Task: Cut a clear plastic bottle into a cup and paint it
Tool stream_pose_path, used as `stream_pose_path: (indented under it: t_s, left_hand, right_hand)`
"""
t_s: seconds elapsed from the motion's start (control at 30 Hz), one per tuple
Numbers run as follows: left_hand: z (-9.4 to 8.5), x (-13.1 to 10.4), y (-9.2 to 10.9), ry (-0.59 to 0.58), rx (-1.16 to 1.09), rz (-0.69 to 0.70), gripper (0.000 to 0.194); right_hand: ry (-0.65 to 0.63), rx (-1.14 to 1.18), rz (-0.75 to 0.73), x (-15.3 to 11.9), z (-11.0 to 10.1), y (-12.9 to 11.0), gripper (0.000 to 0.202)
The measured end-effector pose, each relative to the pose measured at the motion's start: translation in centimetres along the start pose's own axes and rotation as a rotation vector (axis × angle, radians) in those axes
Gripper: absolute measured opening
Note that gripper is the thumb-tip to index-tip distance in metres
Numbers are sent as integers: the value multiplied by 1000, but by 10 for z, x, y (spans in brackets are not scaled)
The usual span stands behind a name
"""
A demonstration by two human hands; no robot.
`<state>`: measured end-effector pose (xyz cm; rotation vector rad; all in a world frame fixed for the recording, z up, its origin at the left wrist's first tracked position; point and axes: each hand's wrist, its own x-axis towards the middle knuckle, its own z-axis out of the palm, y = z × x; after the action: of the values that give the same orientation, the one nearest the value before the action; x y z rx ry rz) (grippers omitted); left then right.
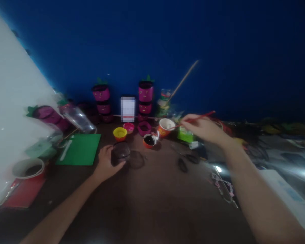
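Note:
My left hand is closed round the side of a dark clear plastic cup-like piece on the table. In my right hand is a thin red paintbrush, pinched between the fingers, its lower end inside a white-lined paper cup. Near that cup stands a small orange pot of black paint with crumpled white material at its rim. A yellow cup, a pink cup and a purple ring-shaped piece sit behind my left hand.
Stacked purple containers with faces stand along the blue wall. A clear bottle leans at left, behind a green sheet. Scissors lie right of centre. Another paper cup stands at far left on a red sheet.

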<state>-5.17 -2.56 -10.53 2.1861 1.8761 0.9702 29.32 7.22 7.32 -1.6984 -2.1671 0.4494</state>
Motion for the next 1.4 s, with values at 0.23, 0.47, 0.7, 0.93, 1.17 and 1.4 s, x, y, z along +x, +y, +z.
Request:
stream_pose_path:
  t_s: [0.23,0.47,0.7,0.93,1.17,1.4]
  left_hand:
    - [1,0,-2,-28,3,-8,64]
    - [1,1,-3,-20,14,6,65]
    - [1,1,-3,-27,11,0,65]
    - [1,1,-2,-14,10,1,64]
    - [1,1,-3,-25,8,-5,63]
    - [-1,1,0,-34,14,-5,62]
  right_hand:
    - [16,148,-27,37,25,9,23]
    - [25,123,1,46,23,8,23]
    - [-8,81,-32,47,20,6,23]
    - [-25,33,70,51,13,5,22]
    - [-44,80,79,54,11,5,23]
    - [-72,93,70,57,9,7,22]
